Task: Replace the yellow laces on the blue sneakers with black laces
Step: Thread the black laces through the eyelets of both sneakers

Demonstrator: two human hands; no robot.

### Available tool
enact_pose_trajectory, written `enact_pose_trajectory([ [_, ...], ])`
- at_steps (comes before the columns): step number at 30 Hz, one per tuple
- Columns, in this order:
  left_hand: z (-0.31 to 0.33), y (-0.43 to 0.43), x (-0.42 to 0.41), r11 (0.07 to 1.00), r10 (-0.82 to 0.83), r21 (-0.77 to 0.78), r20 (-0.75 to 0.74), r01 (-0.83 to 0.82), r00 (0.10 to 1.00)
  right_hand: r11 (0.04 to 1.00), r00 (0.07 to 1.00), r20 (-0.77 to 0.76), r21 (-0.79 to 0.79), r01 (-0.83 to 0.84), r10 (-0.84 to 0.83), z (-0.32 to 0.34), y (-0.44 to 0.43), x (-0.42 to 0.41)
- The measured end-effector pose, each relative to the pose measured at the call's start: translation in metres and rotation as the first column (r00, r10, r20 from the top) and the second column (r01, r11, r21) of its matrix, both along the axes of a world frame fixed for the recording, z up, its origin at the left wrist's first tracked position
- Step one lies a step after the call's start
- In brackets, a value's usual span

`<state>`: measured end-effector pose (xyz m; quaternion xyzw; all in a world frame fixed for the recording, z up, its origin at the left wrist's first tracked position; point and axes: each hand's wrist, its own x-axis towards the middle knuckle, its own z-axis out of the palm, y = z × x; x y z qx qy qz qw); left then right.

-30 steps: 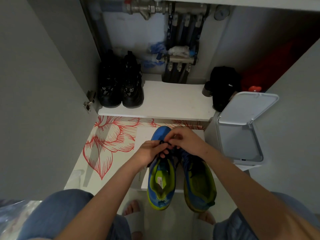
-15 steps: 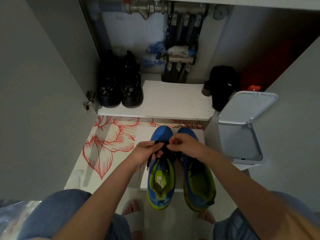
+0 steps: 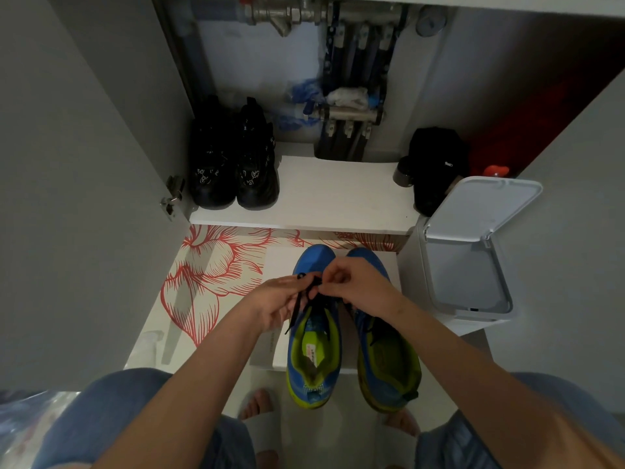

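the step in hand looks like threading the black lace through the front eyelets of the left blue sneaker; the left hand has its grip pinched on one run of the lace, whose loose end hangs beside the shoe's opening; the right hand pinches the lace nearer the toe, fingers curled tight; the right blue sneaker stands just beside and seems already to carry a dark lace; no yellow lace shows; both shoes stand on a white box; next, i judge, the tip must find the following eyelet and the ends be evened; the white bin stands lid up, contents hidden; the shelf carries black shoes
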<state>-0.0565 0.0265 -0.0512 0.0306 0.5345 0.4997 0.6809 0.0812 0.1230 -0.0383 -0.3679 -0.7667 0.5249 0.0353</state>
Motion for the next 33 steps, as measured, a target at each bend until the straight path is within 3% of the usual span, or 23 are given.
enact_pose_trajectory([
  [4, 0.001, 0.001, 0.003, 0.999, -0.029, -0.025, -0.111, 0.026, 0.993, 0.993, 0.991, 0.097, -0.082, -0.087, 0.095, -0.008, 0.000, 0.009],
  [6, -0.001, 0.000, 0.002, 0.995, -0.096, -0.008, -0.367, 0.100, 0.925, 0.992, 0.988, 0.135, -0.111, -0.062, 0.077, -0.012, 0.001, 0.009],
  [8, -0.005, 0.000, 0.000, 0.973, -0.158, 0.017, -0.675, 0.229, 0.721, 0.992, 0.990, 0.140, -0.128, -0.011, 0.029, -0.017, -0.002, 0.006],
  [10, -0.008, -0.001, -0.001, 0.944, -0.169, -0.006, -0.868, 0.330, 0.467, 0.988, 0.995, 0.100, -0.152, 0.028, -0.013, -0.019, -0.007, 0.002],
  [13, -0.012, -0.004, 0.002, 0.889, -0.119, -0.086, -0.992, 0.450, 0.045, 0.980, 0.996, 0.019, -0.182, 0.084, -0.082, -0.020, -0.009, -0.003],
  [15, -0.016, -0.006, 0.007, 0.857, 0.003, -0.023, -0.999, 0.515, -0.049, 0.966, 0.992, -0.008, -0.227, 0.122, -0.128, -0.021, -0.009, -0.003],
  [22, -0.020, -0.008, 0.010, 0.877, 0.103, 0.099, -0.994, 0.471, 0.017, 0.948, 0.987, -0.042, -0.289, 0.134, -0.152, -0.027, -0.004, 0.002],
  [27, -0.022, -0.011, 0.012, 0.880, 0.118, 0.096, -0.993, 0.465, -0.019, 0.959, 0.988, -0.019, -0.247, 0.142, -0.151, -0.025, -0.003, 0.001],
  [29, -0.020, -0.012, 0.011, 0.919, 0.097, 0.126, -0.991, 0.373, 0.096, 0.983, 0.992, 0.003, -0.139, 0.122, -0.123, -0.025, -0.001, 0.001],
  [31, -0.017, -0.012, 0.008, 0.963, 0.055, 0.129, -0.953, 0.236, 0.297, 0.998, 0.997, 0.033, -0.008, 0.068, -0.068, -0.023, 0.001, 0.002],
  [33, -0.013, -0.012, 0.002, 0.985, 0.066, 0.130, -0.895, 0.116, 0.440, 0.998, 0.996, 0.088, 0.054, 0.019, -0.024, -0.019, 0.002, 0.004],
])
